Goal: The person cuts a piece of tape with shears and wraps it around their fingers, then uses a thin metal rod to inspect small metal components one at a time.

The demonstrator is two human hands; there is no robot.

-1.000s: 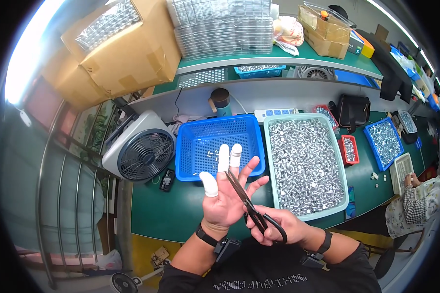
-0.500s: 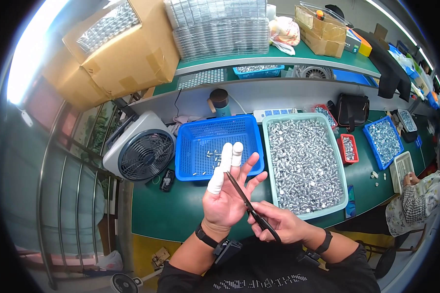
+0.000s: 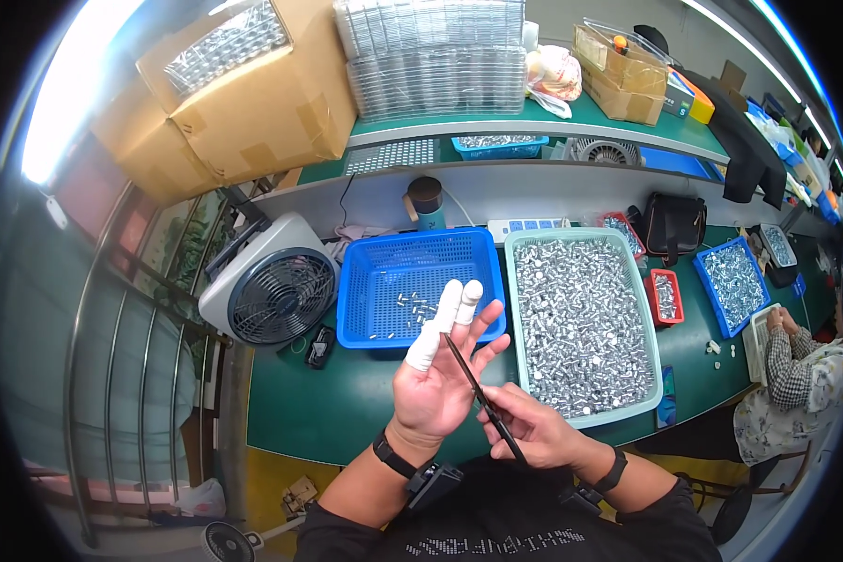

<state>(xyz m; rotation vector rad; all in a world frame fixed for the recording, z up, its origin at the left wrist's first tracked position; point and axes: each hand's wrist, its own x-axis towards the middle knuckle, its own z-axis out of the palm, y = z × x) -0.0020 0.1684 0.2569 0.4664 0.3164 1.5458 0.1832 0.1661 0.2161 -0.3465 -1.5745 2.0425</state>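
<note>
My left hand (image 3: 431, 389) is raised palm up over the near side of the table, fingers spread. White finger covers (image 3: 449, 304) sit on its thumb and first two fingers. In my right hand (image 3: 534, 426) is a slim black pointed tool (image 3: 468, 373), held slanting up and to the left between thumb and fingers. Its narrow tip lies by the covered fingers of my left hand; I cannot tell whether it touches them. The tool's exact kind is unclear. Beyond my left hand stands a blue perforated basket (image 3: 365, 251) with several small metal parts (image 3: 420, 309) in it.
A pale green tray (image 3: 660, 375) full of metal parts stands right of the basket. Farther right are a small red bin (image 3: 676, 298) and a blue tray (image 3: 754, 323). A box fan (image 3: 276, 290) stands left. Another person's hands (image 3: 782, 320) work at the far right.
My left hand has shifted slightly right with its fingers tilting right. The black tool stays in my right hand, its tip still near the covered fingers. The view has shifted slightly.
</note>
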